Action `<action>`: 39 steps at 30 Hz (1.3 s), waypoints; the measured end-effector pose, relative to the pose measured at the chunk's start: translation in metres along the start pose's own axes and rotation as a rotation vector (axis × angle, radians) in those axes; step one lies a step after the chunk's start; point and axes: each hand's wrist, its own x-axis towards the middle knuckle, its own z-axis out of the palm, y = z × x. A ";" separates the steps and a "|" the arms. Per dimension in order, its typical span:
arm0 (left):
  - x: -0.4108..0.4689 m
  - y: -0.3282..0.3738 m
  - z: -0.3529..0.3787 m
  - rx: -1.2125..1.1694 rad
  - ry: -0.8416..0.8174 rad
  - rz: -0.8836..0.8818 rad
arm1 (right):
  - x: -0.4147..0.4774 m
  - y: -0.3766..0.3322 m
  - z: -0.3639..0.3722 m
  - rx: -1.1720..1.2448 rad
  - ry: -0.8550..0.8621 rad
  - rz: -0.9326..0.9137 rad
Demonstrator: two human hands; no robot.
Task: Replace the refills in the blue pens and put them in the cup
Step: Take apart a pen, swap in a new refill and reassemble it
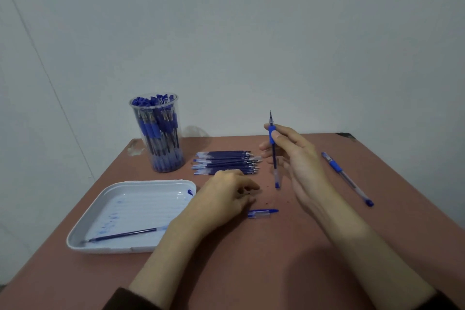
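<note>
Your cup (pixel 161 133) is already packed with pens, and one old refill (pixel 123 235) lies in the tray (pixel 83 229). Your right hand (pixel 297 158) pinches an uncapped pen (pixel 273 148) upright; your left hand (pixel 229 191) rests curled on the table, holding nothing visible. Its cap (pixel 261 213) lies beside your left hand, and another pen (pixel 347 178) waits to your right

A reddish-brown surface (pixel 251 259) meets a plain pale wall (pixel 251 33) at its far edge. A white, ink-stained tray (pixel 105 211) sits at near left on it.

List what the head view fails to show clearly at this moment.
- Left hand: fingers curl under, so any held item is hidden.
- Clear plastic cup: crowded blue pens overlap, uncountable.
- Loose blue refills: near edge hidden by left hand.
</note>
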 end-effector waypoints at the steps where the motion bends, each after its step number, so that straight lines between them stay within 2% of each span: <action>1: 0.000 -0.002 -0.001 -0.001 -0.013 -0.008 | 0.000 0.000 0.000 0.001 0.001 0.000; 4: 0.000 -0.003 -0.002 -0.016 -0.038 -0.009 | 0.000 0.000 0.001 -0.006 0.000 0.000; 7: 0.002 -0.005 -0.008 -0.067 0.138 -0.077 | 0.000 0.002 0.002 -0.059 -0.002 -0.011; 9: 0.002 -0.008 -0.015 -0.279 0.341 -0.180 | 0.000 0.004 0.002 -0.155 -0.027 -0.052; 11: 0.000 -0.009 -0.024 -0.628 0.472 -0.268 | 0.000 0.007 0.003 -0.275 -0.068 -0.114; 13: -0.003 -0.007 -0.030 -0.920 0.504 -0.332 | -0.001 0.010 0.004 -0.384 -0.099 -0.161; 15: -0.004 -0.005 -0.032 -1.052 0.504 -0.372 | -0.001 0.013 0.005 -0.452 -0.114 -0.190; 23: -0.003 -0.006 -0.029 -1.129 0.467 -0.356 | -0.002 0.018 0.005 -0.605 -0.151 -0.225; 34: -0.003 -0.006 -0.025 -1.090 0.392 -0.341 | -0.007 0.018 0.008 -0.673 -0.165 -0.270; 39: -0.004 -0.005 -0.027 -1.205 0.403 -0.268 | -0.009 0.013 0.013 -0.476 -0.237 -0.106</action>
